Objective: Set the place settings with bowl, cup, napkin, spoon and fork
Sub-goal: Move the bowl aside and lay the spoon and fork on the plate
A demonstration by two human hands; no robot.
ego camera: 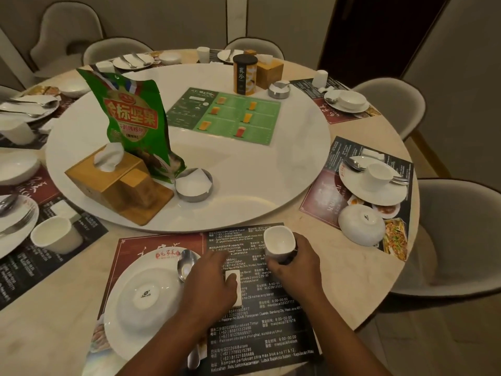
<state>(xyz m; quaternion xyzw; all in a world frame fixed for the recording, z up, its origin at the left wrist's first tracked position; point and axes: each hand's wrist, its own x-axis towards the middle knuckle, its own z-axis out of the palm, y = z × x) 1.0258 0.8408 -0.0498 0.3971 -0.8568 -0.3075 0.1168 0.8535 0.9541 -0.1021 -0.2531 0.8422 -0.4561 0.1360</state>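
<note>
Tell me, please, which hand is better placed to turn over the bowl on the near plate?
Left, probably. The left hand only rests on the napkin, beside the bowl; the right hand grips the cup, farther away.

Two tissue boxes (pixel 108 185), two metal dishes (pixel 194 198), one menu (pixel 225 115).

A round beige table (pixel 352 267) carries a white turntable (pixel 257 172) at its middle. 1 printed placemat (pixel 271 316) lies at the near edge, another at the right.
</note>
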